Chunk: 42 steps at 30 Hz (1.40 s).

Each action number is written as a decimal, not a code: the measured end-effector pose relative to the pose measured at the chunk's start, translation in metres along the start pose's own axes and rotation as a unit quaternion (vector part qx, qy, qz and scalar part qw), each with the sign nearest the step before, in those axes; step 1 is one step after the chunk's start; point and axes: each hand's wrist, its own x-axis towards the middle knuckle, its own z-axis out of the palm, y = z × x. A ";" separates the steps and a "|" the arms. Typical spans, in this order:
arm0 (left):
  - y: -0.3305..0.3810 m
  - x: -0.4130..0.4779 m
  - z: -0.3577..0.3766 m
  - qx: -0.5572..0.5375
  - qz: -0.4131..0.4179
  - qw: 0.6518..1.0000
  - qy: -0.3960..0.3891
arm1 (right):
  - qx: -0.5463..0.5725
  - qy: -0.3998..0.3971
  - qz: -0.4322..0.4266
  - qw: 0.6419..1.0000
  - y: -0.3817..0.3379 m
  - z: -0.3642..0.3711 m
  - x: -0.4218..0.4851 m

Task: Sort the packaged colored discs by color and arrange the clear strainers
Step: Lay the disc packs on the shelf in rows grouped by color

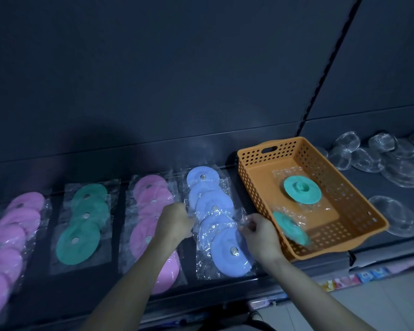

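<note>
Plastic-wrapped blue packet (213, 226) held mid-row on the shelf (122, 223), the right hand (258, 232) pinching its right edge, the left hand (175, 220) curled on its left edge, both grips narrow on the wrap. The blue disc row (214, 207) runs lengthwise away from the person. Two green discs (301, 189) lie in the orange basket (285, 149) just right, nearer the right hand; clear strainers (366, 158) sit beyond

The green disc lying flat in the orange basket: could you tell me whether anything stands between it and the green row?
Yes: the orange perforated plastic basket's left wall, the row of blue packaged discs where the left hand and right hand are, and a row of pink packaged discs.
</note>
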 end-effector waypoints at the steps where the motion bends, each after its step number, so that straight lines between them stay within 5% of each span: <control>1: 0.001 0.000 -0.002 0.051 0.022 0.998 0.015 | 0.002 0.000 0.001 1.000 0.000 0.000 0.001; 6: 0.018 0.008 -0.011 0.171 0.131 0.968 0.128 | 0.010 -0.011 0.009 1.000 0.004 -0.002 0.003; 13: 0.008 0.021 0.000 0.230 0.295 0.926 -0.055 | -0.036 -0.020 -0.018 0.999 0.003 0.002 0.003; 27: -0.023 0.010 0.012 0.275 0.280 0.919 -0.036 | -0.063 -0.013 -0.058 0.996 -0.002 0.000 -0.001; 33: -0.017 0.008 0.011 0.258 0.296 0.919 -0.046 | -0.073 -0.094 -0.026 0.993 -0.003 -0.010 -0.014; 42: -0.006 0.009 0.019 0.266 0.276 0.924 0.000 | -0.112 -0.057 -0.049 0.991 -0.003 -0.014 -0.018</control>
